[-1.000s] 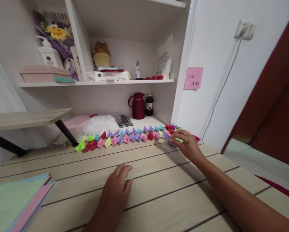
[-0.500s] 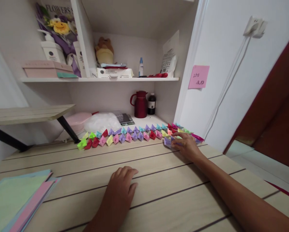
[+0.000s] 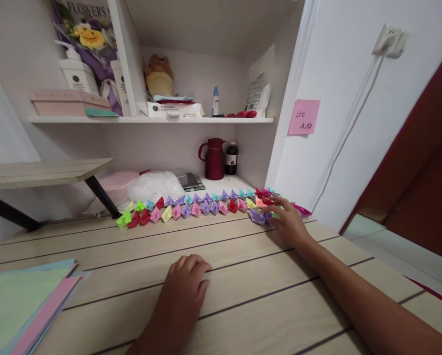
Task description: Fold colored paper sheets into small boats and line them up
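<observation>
Several small folded paper boats (image 3: 196,209) in many colours stand in two rows along the table's far edge. At the right end of the front row sits a purple paper boat (image 3: 257,216). Just to the right of it hovers my right hand (image 3: 288,222), its fingers apart over other boats that it partly hides. Whether the fingertips touch any of them I cannot tell. My left hand (image 3: 187,281) rests palm down on the wooden table (image 3: 265,291), holding nothing, with the thumb apart from the loosely bent fingers.
A stack of coloured paper sheets (image 3: 24,301) lies at the left front. Behind the boats are a clear plastic bag (image 3: 156,185), a red jug (image 3: 215,160) and a dark bottle (image 3: 231,159). A small raised shelf (image 3: 43,172) stands on the left.
My right hand has let go of the purple boat, and its fingers have lifted and shifted slightly right, leaving the boat uncovered. The left hand stays where it was.
</observation>
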A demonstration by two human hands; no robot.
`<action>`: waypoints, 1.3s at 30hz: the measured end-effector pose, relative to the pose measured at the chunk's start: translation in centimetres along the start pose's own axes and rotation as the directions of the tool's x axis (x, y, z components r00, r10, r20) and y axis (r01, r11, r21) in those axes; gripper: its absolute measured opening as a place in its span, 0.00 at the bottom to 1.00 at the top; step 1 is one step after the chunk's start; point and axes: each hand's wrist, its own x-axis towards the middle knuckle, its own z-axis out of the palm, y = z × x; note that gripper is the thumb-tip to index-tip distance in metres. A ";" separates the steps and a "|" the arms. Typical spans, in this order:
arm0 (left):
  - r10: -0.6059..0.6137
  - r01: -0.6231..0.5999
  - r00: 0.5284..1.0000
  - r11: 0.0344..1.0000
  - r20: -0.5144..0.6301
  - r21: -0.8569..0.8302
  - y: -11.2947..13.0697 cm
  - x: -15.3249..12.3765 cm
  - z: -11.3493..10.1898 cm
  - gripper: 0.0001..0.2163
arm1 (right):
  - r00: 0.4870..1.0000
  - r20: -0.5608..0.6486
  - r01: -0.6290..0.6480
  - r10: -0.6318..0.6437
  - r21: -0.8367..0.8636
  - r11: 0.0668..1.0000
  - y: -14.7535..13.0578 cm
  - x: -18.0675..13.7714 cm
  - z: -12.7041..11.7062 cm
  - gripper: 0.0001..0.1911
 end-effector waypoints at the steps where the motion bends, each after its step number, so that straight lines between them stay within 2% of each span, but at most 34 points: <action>1: 0.003 -0.003 1.000 1.000 -0.002 0.001 0.0 0.0 0.0 0.13 | 0.999 -0.046 -0.009 0.009 0.011 1.000 -0.5 0.1 -0.3 0.13; 4: 0.004 -0.004 1.000 1.000 0.006 -0.003 0.0 0.0 0.1 0.13 | 0.980 -0.195 -0.033 0.043 0.056 0.998 -2.6 0.4 -1.5 0.12; 6: 0.002 -0.002 1.000 1.000 0.018 -0.009 0.0 -0.1 0.1 0.13 | 0.976 -0.211 -0.037 0.055 0.087 0.996 -4.6 0.4 -2.2 0.13; 8: 0.004 -0.003 1.000 1.000 0.026 -0.014 0.0 0.0 0.1 0.13 | 0.998 -0.043 -0.032 0.041 0.198 0.980 -6.7 0.1 -2.4 0.12; 9: 0.005 -0.004 1.000 1.000 0.029 -0.016 0.0 0.0 0.1 0.13 | 0.994 0.109 -0.025 0.000 0.227 0.974 -7.7 -0.2 -2.3 0.11; 10: 0.005 -0.004 1.000 1.000 0.031 -0.018 0.0 0.0 0.0 0.13 | 0.958 0.277 0.004 -0.069 0.231 0.973 -8.6 -0.4 -2.1 0.11; 11: 0.003 -0.003 0.999 1.000 0.034 -0.019 -0.1 0.0 0.0 0.12 | 0.900 0.416 0.031 -0.128 0.232 0.972 -9.2 -0.7 -1.8 0.10; 12: 0.002 -0.001 0.999 1.000 0.036 -0.021 -0.2 0.1 0.0 0.12 | 0.842 0.516 0.033 -0.154 0.235 0.971 -9.6 -0.9 -1.4 0.08; 13: 0.001 0.000 0.999 1.000 0.036 -0.024 -0.3 0.1 0.0 0.12 | 0.806 0.578 -0.012 -0.129 0.235 0.972 -9.8 -1.1 -1.2 0.06; 15: 0.004 -0.003 1.000 0.999 0.031 -0.032 -0.6 0.1 0.2 0.13 | 0.768 0.640 -0.170 -0.007 0.214 0.962 -9.2 -1.1 -0.9 0.05; 17: 0.015 -0.014 1.000 0.999 0.022 -0.039 -1.0 0.0 0.4 0.13 | 0.747 0.657 -0.285 0.103 0.177 0.942 -7.5 -0.9 -1.0 0.07; 20: 0.032 -0.031 0.999 0.999 0.019 -0.040 -1.4 0.1 0.6 0.12 | 0.687 0.674 -0.447 0.270 0.101 0.889 -4.2 -0.5 -1.6 0.09; 23: 0.034 -0.033 0.999 0.999 0.023 -0.037 -1.5 0.2 0.6 0.12 | 0.661 0.609 -0.585 0.438 0.052 0.810 -1.5 -0.3 -2.0 0.09; 25: 0.030 -0.029 0.999 0.999 0.022 -0.033 -1.4 0.2 0.5 0.12 | 0.645 0.575 -0.644 0.503 0.055 0.763 -0.6 -0.2 -2.1 0.08; 31: 0.046 -0.045 0.999 0.999 0.024 -0.028 -1.6 0.3 0.5 0.12 | 0.585 0.593 -0.738 0.554 0.104 0.667 -0.4 -0.1 -1.8 0.11; 39: 0.056 -0.056 0.998 0.998 0.006 -0.031 -2.1 0.2 0.8 0.12 | 0.558 0.579 -0.784 0.595 0.132 0.606 -0.2 -0.1 -1.9 0.11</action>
